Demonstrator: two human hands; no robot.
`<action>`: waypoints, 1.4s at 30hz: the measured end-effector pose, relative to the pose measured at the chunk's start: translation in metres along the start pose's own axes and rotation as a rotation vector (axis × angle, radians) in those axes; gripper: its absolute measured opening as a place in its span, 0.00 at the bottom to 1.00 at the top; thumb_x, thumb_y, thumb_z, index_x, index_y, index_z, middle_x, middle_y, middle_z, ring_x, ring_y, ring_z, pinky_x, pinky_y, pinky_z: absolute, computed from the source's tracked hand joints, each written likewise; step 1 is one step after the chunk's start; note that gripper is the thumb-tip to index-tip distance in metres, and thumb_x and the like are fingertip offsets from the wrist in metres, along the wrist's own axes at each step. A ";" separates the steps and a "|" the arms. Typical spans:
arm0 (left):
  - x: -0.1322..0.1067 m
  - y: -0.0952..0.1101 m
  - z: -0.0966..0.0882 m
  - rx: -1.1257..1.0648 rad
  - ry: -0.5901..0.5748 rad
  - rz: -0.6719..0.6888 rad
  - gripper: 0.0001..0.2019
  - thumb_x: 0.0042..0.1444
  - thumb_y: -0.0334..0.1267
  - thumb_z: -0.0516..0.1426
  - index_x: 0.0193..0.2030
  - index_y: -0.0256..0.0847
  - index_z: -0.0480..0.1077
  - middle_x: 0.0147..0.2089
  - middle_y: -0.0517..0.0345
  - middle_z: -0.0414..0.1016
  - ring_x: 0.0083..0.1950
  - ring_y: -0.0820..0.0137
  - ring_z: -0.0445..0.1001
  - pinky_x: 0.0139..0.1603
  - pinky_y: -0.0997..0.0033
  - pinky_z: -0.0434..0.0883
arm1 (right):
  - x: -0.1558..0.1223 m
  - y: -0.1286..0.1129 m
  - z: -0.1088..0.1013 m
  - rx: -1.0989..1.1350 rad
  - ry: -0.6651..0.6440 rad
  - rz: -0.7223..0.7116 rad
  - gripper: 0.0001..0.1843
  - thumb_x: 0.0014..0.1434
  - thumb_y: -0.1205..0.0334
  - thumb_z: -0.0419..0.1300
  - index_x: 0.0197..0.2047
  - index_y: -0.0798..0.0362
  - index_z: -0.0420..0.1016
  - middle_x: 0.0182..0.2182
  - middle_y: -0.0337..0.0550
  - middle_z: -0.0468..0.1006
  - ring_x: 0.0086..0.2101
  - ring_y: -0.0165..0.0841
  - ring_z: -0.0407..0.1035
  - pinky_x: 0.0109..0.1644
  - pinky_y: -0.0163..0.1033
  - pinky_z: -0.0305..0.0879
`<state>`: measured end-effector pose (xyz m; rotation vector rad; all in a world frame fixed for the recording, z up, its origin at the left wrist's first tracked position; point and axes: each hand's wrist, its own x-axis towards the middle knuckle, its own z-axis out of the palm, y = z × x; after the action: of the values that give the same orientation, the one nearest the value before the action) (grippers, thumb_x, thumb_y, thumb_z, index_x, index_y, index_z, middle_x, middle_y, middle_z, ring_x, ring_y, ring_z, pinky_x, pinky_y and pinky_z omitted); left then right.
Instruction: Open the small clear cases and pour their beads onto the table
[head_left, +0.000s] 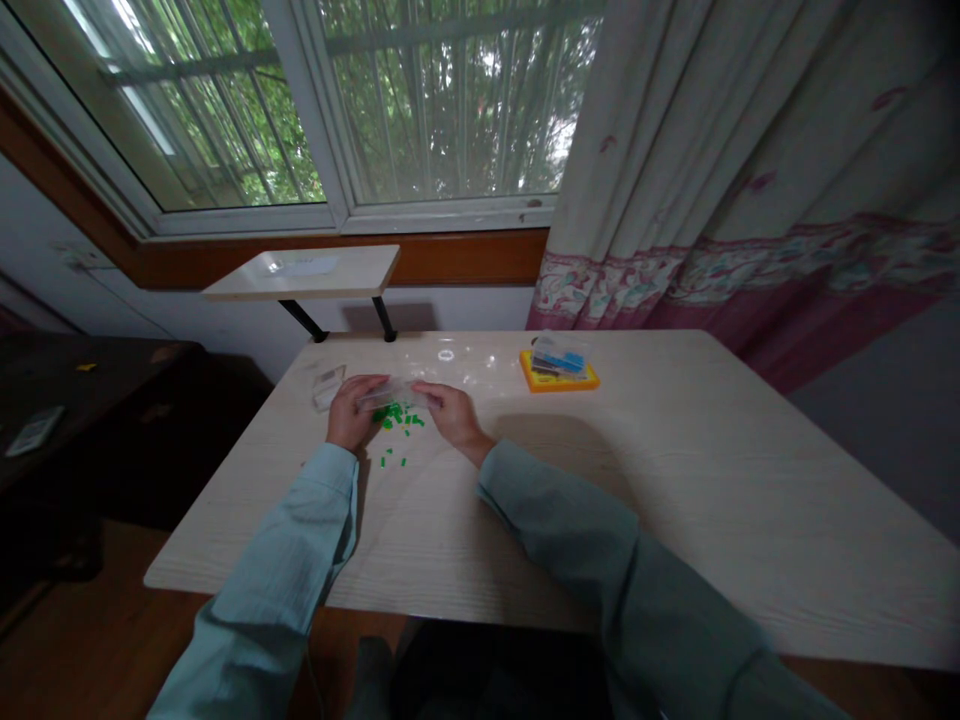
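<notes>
Between my two hands is a clear plastic box (pixel 396 392), held a little above the table. My left hand (pixel 355 412) grips its left end, and my right hand (pixel 450 410) pinches its right end. Just below the box lies a loose pile of small green pieces (pixel 397 413), too small to name exactly. Several more green bits are scattered closer to me on the tabletop. Another clear plastic case (pixel 328 388) rests on the table just left of my left hand.
A yellow box (pixel 559 381) with a clear case of blue items (pixel 559 357) on top sits at the back right of the pale wooden table (pixel 675 480). A small raised shelf (pixel 315 272) stands at the back left, below the window. A curtain (pixel 675 200) hangs behind the table.
</notes>
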<state>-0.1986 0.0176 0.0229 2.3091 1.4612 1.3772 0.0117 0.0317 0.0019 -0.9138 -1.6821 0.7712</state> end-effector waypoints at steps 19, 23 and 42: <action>0.002 0.020 0.004 -0.193 0.253 -0.380 0.23 0.55 0.46 0.58 0.57 0.43 0.69 0.36 0.58 0.75 0.35 0.71 0.74 0.38 0.72 0.71 | 0.007 0.016 0.011 0.383 0.177 0.104 0.17 0.54 0.47 0.62 0.34 0.53 0.79 0.35 0.43 0.81 0.37 0.34 0.75 0.44 0.39 0.72; 0.003 0.020 0.004 -0.203 0.299 -0.426 0.17 0.53 0.49 0.59 0.42 0.39 0.75 0.28 0.60 0.72 0.29 0.72 0.71 0.32 0.74 0.68 | 0.007 0.014 0.006 0.273 0.232 0.101 0.18 0.56 0.46 0.61 0.36 0.53 0.78 0.33 0.42 0.81 0.34 0.33 0.74 0.41 0.37 0.71; 0.016 -0.010 -0.011 0.002 0.530 -0.653 0.17 0.57 0.50 0.55 0.48 0.42 0.65 0.25 0.62 0.73 0.28 0.70 0.73 0.31 0.73 0.67 | 0.004 0.002 -0.001 0.337 0.103 0.256 0.33 0.60 0.34 0.47 0.41 0.55 0.76 0.22 0.40 0.76 0.20 0.25 0.68 0.23 0.29 0.62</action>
<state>-0.2105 0.0312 0.0350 1.2782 2.0795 1.7934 0.0122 0.0364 0.0024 -0.9205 -1.3083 1.1221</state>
